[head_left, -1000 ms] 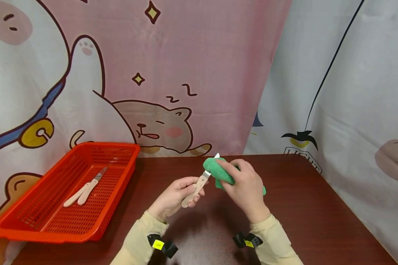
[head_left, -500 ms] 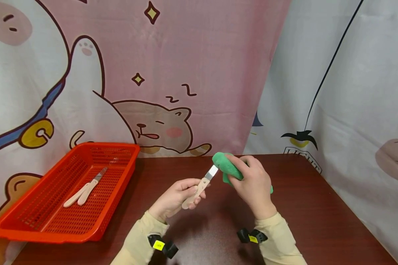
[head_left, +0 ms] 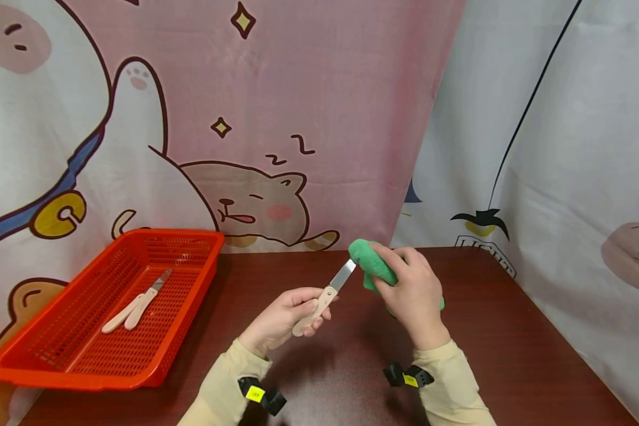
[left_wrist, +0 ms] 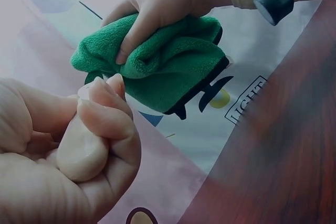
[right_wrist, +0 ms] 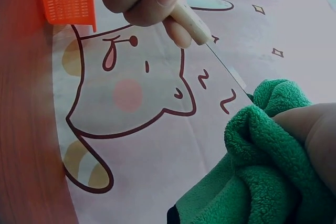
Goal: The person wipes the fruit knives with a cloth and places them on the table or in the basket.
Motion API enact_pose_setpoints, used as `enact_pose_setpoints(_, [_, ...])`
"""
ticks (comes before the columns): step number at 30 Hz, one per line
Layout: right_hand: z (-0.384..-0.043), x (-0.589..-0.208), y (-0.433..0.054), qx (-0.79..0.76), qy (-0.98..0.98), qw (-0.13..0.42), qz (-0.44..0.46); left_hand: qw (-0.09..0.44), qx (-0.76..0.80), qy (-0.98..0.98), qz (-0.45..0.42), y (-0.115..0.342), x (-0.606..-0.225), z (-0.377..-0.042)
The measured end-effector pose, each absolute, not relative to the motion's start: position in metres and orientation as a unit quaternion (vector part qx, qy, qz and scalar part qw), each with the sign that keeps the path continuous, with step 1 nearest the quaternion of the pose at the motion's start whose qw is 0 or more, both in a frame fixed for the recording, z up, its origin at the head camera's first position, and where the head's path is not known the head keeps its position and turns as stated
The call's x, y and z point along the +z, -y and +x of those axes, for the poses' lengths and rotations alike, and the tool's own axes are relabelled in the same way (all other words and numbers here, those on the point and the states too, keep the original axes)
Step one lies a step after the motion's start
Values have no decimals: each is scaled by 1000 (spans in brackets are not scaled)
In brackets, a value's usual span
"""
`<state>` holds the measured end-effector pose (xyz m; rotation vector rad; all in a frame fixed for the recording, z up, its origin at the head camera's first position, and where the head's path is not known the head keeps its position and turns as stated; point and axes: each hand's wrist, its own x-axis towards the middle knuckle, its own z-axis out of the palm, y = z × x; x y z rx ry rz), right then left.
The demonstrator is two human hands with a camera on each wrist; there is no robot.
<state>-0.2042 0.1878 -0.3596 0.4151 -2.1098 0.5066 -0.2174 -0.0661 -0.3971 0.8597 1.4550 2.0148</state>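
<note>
My left hand (head_left: 277, 313) grips a knife by its pale handle (head_left: 315, 312), holding it above the table with the blade slanting up to the right. A green cloth (head_left: 374, 264) is bunched in my right hand (head_left: 416, 299), pinched between thumb and fingers. In the right wrist view the metal blade (right_wrist: 227, 71) runs into the folds of the cloth (right_wrist: 262, 150), so its tip is hidden. From the left wrist, the rounded handle end (left_wrist: 81, 153) shows inside the curled fingers, with the dark-edged cloth (left_wrist: 173, 72) just beyond.
An orange-red plastic basket (head_left: 154, 370) stands on the left of the brown table (head_left: 511, 343). Inside it lie two pale-handled knives (head_left: 138, 307), one across the other. A printed curtain (head_left: 341, 118) hangs behind the table.
My right hand has slid the cloth up and to the right along the blade, leaving more bare metal visible. The left hand and the knife have barely moved.
</note>
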Motion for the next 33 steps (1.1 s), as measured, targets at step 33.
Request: enact_pose_setpoints(33, [-184, -346, -168, 220, 837, 456, 207, 208, 757, -555, 275, 70, -392, -217])
